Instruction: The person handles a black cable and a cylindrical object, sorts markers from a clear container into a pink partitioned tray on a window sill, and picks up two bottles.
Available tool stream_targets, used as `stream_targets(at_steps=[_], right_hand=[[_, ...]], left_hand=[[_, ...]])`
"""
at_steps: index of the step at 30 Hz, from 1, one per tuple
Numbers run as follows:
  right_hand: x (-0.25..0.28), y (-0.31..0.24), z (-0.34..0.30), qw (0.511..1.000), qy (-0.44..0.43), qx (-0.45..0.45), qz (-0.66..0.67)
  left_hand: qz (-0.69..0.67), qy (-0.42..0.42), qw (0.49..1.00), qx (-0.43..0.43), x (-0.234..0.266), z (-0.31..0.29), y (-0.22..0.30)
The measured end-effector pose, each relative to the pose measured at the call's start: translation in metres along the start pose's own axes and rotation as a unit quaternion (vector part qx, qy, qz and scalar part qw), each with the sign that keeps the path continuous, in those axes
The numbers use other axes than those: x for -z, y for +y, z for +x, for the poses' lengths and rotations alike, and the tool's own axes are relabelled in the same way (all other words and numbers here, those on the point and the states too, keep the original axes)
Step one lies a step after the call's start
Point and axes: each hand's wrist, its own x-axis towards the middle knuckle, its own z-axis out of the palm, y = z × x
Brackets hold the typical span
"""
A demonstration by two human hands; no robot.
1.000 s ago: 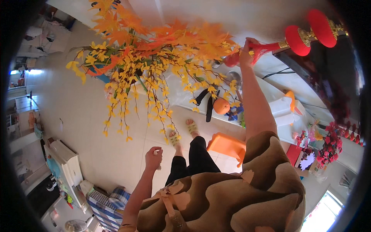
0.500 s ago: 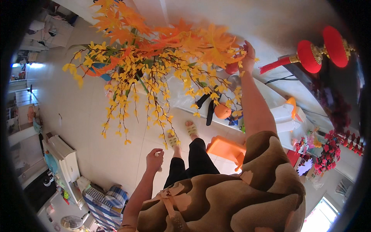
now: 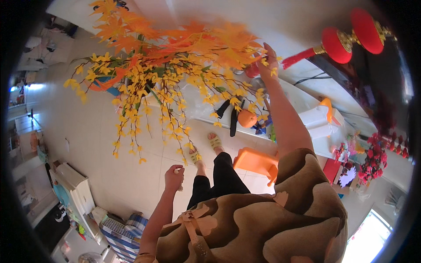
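In front of me spreads an arrangement of yellow-flowered branches (image 3: pixel 162 87) and large orange maple-like leaves (image 3: pixel 219 44). My right hand (image 3: pixel 268 63) reaches up to its right end, by the leaf tips. Its fingers look extended and loosely curved, and a yellow blossom (image 3: pixel 274 71) overlaps the palm. Whether the fingers pinch a stem is hard to see. Low beside my legs, my left hand (image 3: pixel 173 177) is closed around a small whitish thing (image 3: pixel 177 172), mostly hidden in the fist. The base of the arrangement is largely covered by leaves and blossoms.
Red lanterns (image 3: pixel 337 45) with a tassel hang right of my right hand. Below the branches, a white surface (image 3: pixel 201 105) bears an orange round fruit (image 3: pixel 247 118) and dark straps (image 3: pixel 233 122). An orange plastic stool (image 3: pixel 254 164) stands by my legs.
The view has shifted slightly, so lanterns, flowers and right arm appear farther left. My right hand stays at the end of the branches; my left hand remains closed.
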Motion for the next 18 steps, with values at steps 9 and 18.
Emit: stream_targets(at_steps=[9, 18], right_hand=[[0.015, -0.011, -0.001, 0.996, -0.041, -0.056, -0.055], [0.017, -0.022, -0.002, 0.988, -0.052, -0.137, -0.042]], left_hand=[[0.044, -0.005, 0.999, -0.022, 0.007, 0.002, -0.006], [0.012, -0.016, 0.999, -0.033, 0.009, 0.001, -0.004]])
